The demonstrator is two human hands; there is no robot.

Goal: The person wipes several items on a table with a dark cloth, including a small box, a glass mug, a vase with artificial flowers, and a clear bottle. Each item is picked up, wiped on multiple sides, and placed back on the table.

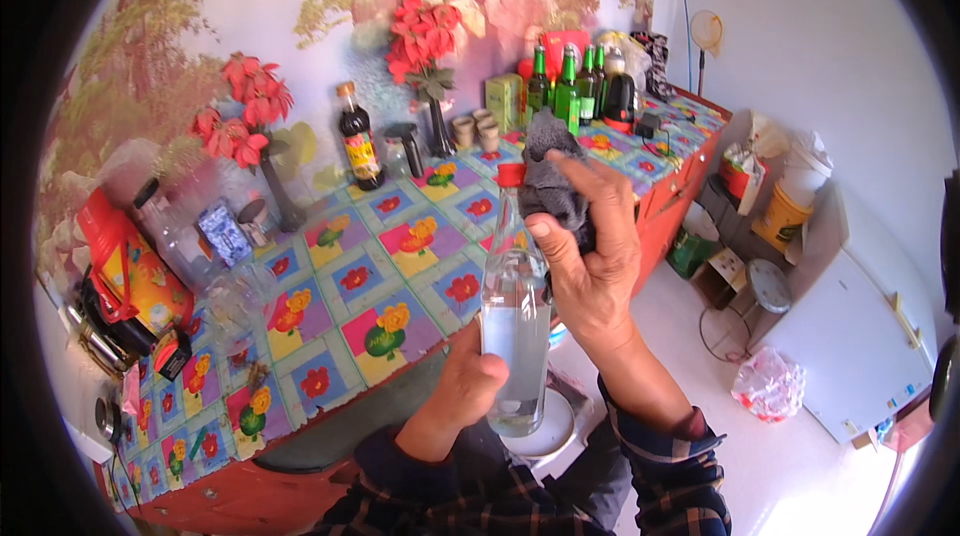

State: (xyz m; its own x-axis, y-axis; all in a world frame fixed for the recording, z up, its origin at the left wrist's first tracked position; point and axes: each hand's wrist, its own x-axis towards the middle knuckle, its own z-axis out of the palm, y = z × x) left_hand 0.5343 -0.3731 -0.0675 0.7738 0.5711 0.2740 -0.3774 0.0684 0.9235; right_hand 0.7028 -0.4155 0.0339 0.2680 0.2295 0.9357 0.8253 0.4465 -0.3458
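My left hand (463,386) grips the lower body of a clear glass bottle (517,341), tilted slightly and held up in front of me. A red cap (511,175) closes its neck, and clear liquid fills it to about the shoulder. In my right hand (596,258) is a bunched dark grey cloth (556,176), pinched between thumb and fingers right beside the neck. The cloth overlaps the neck's right side; whether it presses on the glass there I cannot tell.
A flower-patterned tablecloth (360,281) covers the long red cabinet. Along the wall stand a soy sauce bottle (361,142), vases of red artificial flowers (424,33) and several green bottles (568,93). A white chest freezer (855,333), a stool (769,285) and a plastic bag (769,384) occupy the right side.
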